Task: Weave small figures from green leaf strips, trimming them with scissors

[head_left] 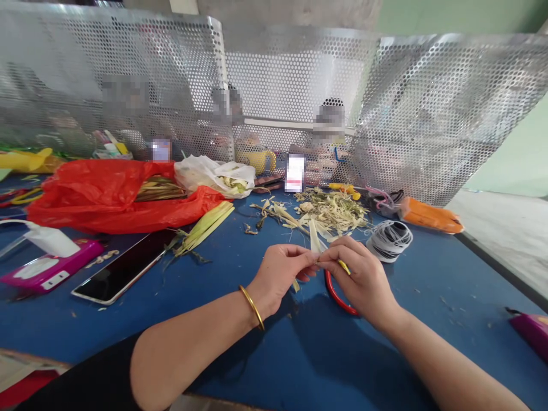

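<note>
My left hand [285, 274], with a gold bangle at the wrist, is closed, pinching a pale leaf strip [315, 237] between thumb and fingertips. My right hand [362, 279] meets it there, its fingers also pinched on the strip's lower end. The strip stands up, pale and narrow, above the fingertips. A red loop handle [338, 297], looking like that of scissors, shows under my right hand; the hand hides the rest of it. A small yellow piece [343, 266] shows by the right fingers. Right of my right hand stands a spool of grey-white cord [389, 241].
Leaf scraps [331, 210] lie heaped behind my hands. To the left are green-yellow leaf strips [208, 225], a red plastic bag [98, 188], a dark phone [124, 268] and a purple power strip [55, 265]. A perforated metal screen [291, 74] closes the table's back; people sit beyond it.
</note>
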Available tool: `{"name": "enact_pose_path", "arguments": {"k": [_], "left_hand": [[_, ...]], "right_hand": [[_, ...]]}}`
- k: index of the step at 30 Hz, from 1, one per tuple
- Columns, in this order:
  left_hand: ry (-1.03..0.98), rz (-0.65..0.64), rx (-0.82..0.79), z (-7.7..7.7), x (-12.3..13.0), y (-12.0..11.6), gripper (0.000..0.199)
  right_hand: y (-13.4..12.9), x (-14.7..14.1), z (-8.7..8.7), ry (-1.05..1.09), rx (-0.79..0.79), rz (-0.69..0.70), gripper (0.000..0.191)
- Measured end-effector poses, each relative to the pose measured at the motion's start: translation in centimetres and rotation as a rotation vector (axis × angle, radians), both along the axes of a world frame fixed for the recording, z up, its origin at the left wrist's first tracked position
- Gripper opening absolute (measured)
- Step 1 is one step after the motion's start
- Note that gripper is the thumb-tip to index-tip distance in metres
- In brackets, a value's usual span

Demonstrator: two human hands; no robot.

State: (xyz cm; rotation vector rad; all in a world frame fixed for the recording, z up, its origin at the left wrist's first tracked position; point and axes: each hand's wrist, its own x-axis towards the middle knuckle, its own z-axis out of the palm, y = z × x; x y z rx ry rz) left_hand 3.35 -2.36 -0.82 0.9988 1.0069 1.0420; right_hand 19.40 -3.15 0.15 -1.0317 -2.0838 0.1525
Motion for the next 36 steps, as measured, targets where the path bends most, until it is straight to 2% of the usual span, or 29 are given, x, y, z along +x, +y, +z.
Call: {"name": "enact_pose_path", "arguments": {"k": [5,10,15,22,29,36], "left_hand": [[0.002,0.002,0.062,0.08,0.20,-0.19,0.021],[0.031,0.022,0.140,0.04,0.41,-0.26,0.019],[0.051,0.039,0.134,0.11,0.50,-0.26,0.019],[0.080,0.014,0.144,0.24,0.44,-0.25,0.021],[0.056,-0.018,0.139,0.03,0.35,-0.19,0.020],[-0.005,-0.036,0.105,0.25,0.39,-0.26,0.020]], "right_hand": [[-0.20,-0.20,0.05,0.156,-0.158,-0.032,0.017],[-0.22,-0.47,-0.10,0.264,-0.245,-0.085,0.015],[-0.28,-0.76,-0.30,0.363,-0.312,-0.118,0.012],[-0.06,-0.91,-0.65,0.485,-0.395,-0.125,0.019],[0.09,-0.96,-0.50,0.660,-0.640,-0.074,0.037],[0.05,-0.96,-0.45,0.701,-0.692,-0.128,0.037]]}}
